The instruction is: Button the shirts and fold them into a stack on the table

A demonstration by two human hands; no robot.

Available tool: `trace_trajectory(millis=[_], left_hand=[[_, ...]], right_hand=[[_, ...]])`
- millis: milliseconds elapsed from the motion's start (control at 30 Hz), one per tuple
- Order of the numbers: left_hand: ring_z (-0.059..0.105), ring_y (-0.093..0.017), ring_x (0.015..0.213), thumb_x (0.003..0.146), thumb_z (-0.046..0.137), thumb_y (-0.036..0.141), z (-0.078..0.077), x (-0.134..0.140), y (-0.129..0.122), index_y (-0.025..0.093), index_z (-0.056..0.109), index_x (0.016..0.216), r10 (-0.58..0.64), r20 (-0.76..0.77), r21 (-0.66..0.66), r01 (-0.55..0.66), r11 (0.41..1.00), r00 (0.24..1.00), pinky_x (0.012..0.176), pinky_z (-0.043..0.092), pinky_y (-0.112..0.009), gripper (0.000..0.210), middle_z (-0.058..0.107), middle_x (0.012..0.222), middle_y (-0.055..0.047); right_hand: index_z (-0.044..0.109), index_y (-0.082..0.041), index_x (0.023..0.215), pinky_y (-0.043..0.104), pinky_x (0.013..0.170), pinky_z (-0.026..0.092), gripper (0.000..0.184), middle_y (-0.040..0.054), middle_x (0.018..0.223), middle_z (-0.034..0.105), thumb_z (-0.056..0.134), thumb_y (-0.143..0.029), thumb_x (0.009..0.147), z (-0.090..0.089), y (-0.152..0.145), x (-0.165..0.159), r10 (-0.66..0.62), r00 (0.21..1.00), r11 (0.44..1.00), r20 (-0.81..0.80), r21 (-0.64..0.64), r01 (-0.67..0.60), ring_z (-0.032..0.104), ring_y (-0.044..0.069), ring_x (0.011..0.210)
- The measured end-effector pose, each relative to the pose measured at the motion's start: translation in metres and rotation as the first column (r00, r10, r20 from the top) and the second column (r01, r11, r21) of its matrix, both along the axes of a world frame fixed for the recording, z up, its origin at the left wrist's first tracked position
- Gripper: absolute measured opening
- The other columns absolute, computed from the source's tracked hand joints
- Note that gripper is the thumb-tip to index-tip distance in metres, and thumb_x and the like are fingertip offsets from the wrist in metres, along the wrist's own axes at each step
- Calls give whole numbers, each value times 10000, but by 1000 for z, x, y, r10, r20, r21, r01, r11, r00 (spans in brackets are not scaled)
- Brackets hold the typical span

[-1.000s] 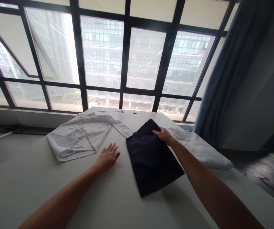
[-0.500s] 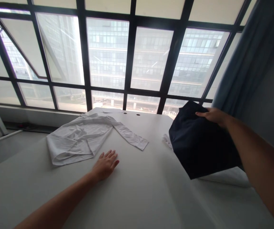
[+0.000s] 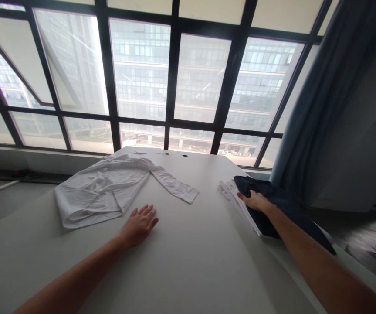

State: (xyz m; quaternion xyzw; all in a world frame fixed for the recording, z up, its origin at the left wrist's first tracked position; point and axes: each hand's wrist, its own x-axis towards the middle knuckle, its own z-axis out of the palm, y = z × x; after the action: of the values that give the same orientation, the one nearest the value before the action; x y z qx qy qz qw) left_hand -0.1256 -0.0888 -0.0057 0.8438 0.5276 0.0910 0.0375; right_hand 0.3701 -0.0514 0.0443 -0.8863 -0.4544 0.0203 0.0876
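Observation:
My left hand (image 3: 140, 225) rests palm down on the white table, fingers stretched out and holding nothing. Just beyond it, to the left, a wrinkled white shirt (image 3: 104, 185) is spread out with one sleeve (image 3: 174, 186) reaching right. At the right, my right hand (image 3: 256, 201) lies on top of a dark navy garment (image 3: 282, 196), its thumb spread to the left; some fingertips are hard to see. The navy garment lies over folded white clothes (image 3: 236, 203), whose layered edges show on its left side.
The white table (image 3: 188, 261) has two dark round holes near its far edge. Behind stands a black-framed window wall (image 3: 171, 78), one pane tilted at the left. A blue-grey curtain (image 3: 305, 109) hangs at the right. A silvery crumpled surface (image 3: 374, 240) shows beyond the table's right edge.
My right hand has lowered the navy garment, which hung raised before, onto the white clothes, and its thumb now lies spread on top. My left hand has stayed on the table. The view has turned slightly right.

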Motion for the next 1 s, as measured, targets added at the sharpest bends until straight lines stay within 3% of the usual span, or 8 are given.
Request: trace_trajectory(millis=[100, 333, 500, 633, 700, 767, 867, 1000], left_hand=[[265, -242, 1463, 1019, 281, 438, 1, 0, -1, 204, 467, 1441, 1, -18, -6, -1, 1000, 1000, 1180, 211, -504, 517, 346, 1561, -80], [251, -246, 1468, 1010, 297, 446, 3, 0, 0, 195, 455, 1447, 5, -5, -24, -5, 1000, 1000, 1179, 205, -516, 528, 335, 1567, -81], [275, -251, 1460, 999, 334, 441, 0, 2, -1, 219, 484, 1424, 9, 26, -10, -9, 1000, 1000, 1174, 212, -525, 502, 362, 1554, -83], [346, -238, 1427, 997, 343, 440, -1, -1, 4, 209, 520, 1391, 0, 76, 13, -1, 1000, 997, 1169, 261, -472, 490, 418, 1525, -76], [422, -221, 1379, 997, 348, 421, 2, -10, 13, 181, 556, 1354, 29, 123, 69, -37, 997, 992, 1143, 323, -402, 478, 468, 1491, -90], [448, -237, 1355, 982, 384, 404, 7, -26, 28, 148, 572, 1333, 118, 141, 167, -141, 976, 983, 1115, 359, -384, 473, 475, 1481, -122], [378, -309, 1396, 940, 463, 428, 13, -56, 52, 98, 519, 1378, 359, 89, 236, -369, 899, 929, 1110, 343, -453, 551, 416, 1507, -185], [457, -322, 1333, 932, 455, 447, 13, -84, 67, 95, 460, 1423, 502, 0, 133, -497, 857, 865, 1070, 378, -445, 605, 490, 1447, -192]], right_hand=[[260, -134, 1538, 685, 1054, 249, 969, 247, 1549, 291, 432, -750, 811, -18, -4, -23, 2, 1000, 994, 14, -110, 0, 288, 459, 1398], [323, -140, 1512, 605, 1020, 327, 803, 249, 1513, 350, 440, -616, 876, -38, -5, -22, 111, 986, 993, 120, -59, -105, 387, 438, 1337], [375, -145, 1493, 592, 1002, 338, 724, 270, 1482, 387, 414, -564, 903, -42, 9, -14, 132, 984, 991, 122, 5, -133, 412, 438, 1317], [354, -112, 1500, 605, 1042, 291, 712, 245, 1500, 369, 429, -510, 915, -37, 19, -26, 40, 981, 999, 188, -19, -37, 375, 417, 1347], [368, -88, 1488, 617, 1080, 220, 706, 243, 1533, 321, 490, -460, 900, -34, 21, -47, 37, 952, 999, 303, 25, -46, 289, 426, 1396], [394, -87, 1472, 571, 1113, 199, 669, 224, 1549, 308, 515, -412, 900, -34, 22, -79, 168, 909, 975, 382, 74, -211, 257, 393, 1420], [485, -122, 1415, 413, 1086, 326, 588, 180, 1482, 439, 444, -470, 942, -35, 27, -136, 460, 859, 871, 224, 74, -486, 419, 299, 1343], [446, -141, 1447, 359, 1026, 404, 647, 177, 1445, 479, 478, -514, 919, -36, 41, -197, 536, 842, 836, 62, 100, -540, 504, 290, 1278]])
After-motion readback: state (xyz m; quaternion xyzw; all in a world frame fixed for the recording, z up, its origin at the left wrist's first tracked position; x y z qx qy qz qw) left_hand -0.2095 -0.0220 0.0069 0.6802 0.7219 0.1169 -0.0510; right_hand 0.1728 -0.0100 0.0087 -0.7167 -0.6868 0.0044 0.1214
